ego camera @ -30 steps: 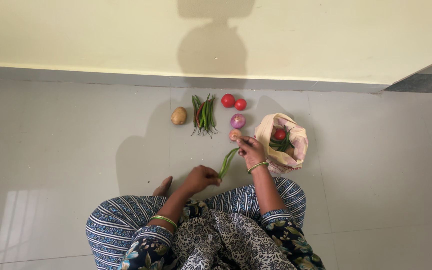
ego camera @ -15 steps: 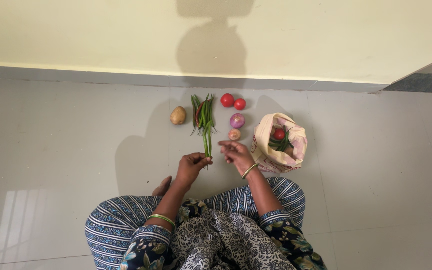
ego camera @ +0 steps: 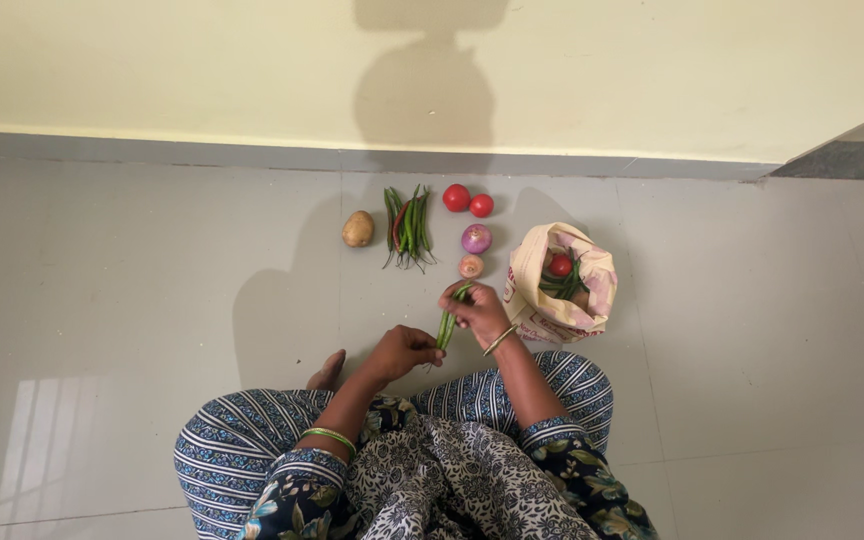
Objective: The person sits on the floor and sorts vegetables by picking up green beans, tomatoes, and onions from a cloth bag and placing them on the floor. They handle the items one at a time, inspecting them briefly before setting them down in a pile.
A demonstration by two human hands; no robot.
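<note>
Between both hands, a small bunch of green chillies (ego camera: 448, 322) now hangs — half a second ago the left hand (ego camera: 404, 350) alone held it near the chilli pile (ego camera: 407, 226) at twelve o'clock. Right hand (ego camera: 477, 310) pinches the top; left fingers close round the lower ends.

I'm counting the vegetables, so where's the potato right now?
In the head view, the potato lies on the floor at the left end of the row, just left of the green chillies.
</note>
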